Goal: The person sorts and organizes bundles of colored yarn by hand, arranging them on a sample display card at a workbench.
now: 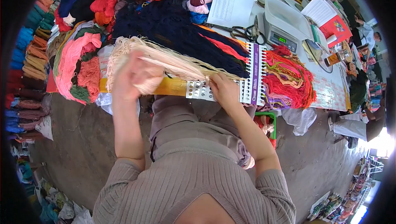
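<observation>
My left hand [134,77] is smeared by motion at the left end of a pale pink thread bundle [173,64]; its fingers cannot be made out. The bundle stretches right to my right hand [222,88], whose closed fingers pinch its end at a white card with holes [200,90]. Beside that hand stands a purple and white punched thread card [255,73]. Dark navy threads [177,32] and some red threads [222,44] lead to its left edge. Red and multicoloured threads [286,77] spread from its right edge.
Pink yarn skeins [74,65] lie at the table's left. Behind are scissors [247,31], a digital scale [282,39] with a plastic tray, a printed sheet [232,1] and a small bottle [333,59]. A green basket [273,121] is below the table edge. Other people are at far right.
</observation>
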Motion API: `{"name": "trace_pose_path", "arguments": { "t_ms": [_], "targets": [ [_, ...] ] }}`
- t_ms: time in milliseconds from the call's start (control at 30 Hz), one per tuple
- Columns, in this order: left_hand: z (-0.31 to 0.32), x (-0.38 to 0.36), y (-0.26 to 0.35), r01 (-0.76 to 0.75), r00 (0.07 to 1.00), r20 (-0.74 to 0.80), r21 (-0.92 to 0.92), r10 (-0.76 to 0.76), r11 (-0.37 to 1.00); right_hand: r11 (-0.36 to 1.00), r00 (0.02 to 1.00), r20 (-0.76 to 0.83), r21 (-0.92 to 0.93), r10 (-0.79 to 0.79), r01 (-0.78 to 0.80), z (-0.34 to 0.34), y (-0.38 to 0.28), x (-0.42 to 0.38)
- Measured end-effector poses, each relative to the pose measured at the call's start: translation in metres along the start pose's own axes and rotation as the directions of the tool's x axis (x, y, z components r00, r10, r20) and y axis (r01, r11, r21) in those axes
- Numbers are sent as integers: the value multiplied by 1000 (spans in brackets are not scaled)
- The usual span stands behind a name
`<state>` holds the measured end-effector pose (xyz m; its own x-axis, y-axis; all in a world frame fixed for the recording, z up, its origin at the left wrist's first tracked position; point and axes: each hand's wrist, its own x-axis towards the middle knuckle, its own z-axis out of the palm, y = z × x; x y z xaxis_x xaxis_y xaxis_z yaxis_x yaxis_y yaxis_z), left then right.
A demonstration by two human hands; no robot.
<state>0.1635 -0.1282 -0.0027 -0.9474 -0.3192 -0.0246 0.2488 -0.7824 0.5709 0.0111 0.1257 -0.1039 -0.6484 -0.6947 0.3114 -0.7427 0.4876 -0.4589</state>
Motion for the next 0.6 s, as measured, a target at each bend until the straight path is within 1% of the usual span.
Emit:
{"name": "trace_pose_path", "arguments": {
  "t_ms": [33,67,100,133,167,200,233,267,300,333,367,400,433,467,500,533,567,600],
  "targets": [
    [14,1,6,-271,913,-217,310,346,911,1000,998,-63,15,-15,16,4,2,-1],
    [24,2,9,-401,675,-290,628,679,667,999,992,-127,28,-27,30,7,4,-2],
    [13,-1,21,-233,543,-69,945,837,229,999,987,-159,34,-14,19,8,7,-6],
    [0,-3,32,30,470,225,962,854,-270,999,987,-162,35,-16,22,8,9,-7],
    [2,-6,15,30,567,-40,999,823,28,982,978,-177,171,110,-79,9,11,-8],
    [-8,-1,-6,53,661,47,993,749,-109,937,957,-171,303,234,-175,10,13,-10],
    [-23,7,-32,60,745,118,969,657,-241,898,940,-172,385,296,-212,7,12,-9],
    [-31,17,-63,-279,766,343,939,544,-199,901,943,-169,381,287,-206,7,13,-9],
    [-30,25,-94,-178,911,242,961,334,-210,855,926,-134,449,352,-260,7,15,-9],
    [-68,46,-137,-435,884,425,901,195,6,801,906,-97,512,412,-310,8,17,-8],
    [-82,52,-177,-565,692,620,784,370,-257,789,901,-100,528,423,-312,9,17,-8],
    [-32,46,-152,-432,883,467,777,-40,-457,813,905,-128,504,405,-292,10,17,-8],
    [-44,51,-159,-461,865,500,765,-35,-450,833,908,-155,479,389,-275,11,18,-9],
    [-56,57,-163,-491,845,534,750,-33,-443,865,918,-146,416,368,-281,9,17,-9],
    [-71,59,-162,-596,759,650,721,47,-354,914,940,-134,313,313,-259,9,15,-9],
    [-68,55,-148,-543,763,638,719,102,-435,948,957,-113,210,266,-238,5,8,-9],
    [-55,45,-126,-480,765,625,715,156,-509,963,975,-41,171,220,-210,0,3,-8],
    [-42,35,-99,-394,772,610,680,179,-618,984,986,-55,91,157,-152,-4,-4,-6]
  ]
}}
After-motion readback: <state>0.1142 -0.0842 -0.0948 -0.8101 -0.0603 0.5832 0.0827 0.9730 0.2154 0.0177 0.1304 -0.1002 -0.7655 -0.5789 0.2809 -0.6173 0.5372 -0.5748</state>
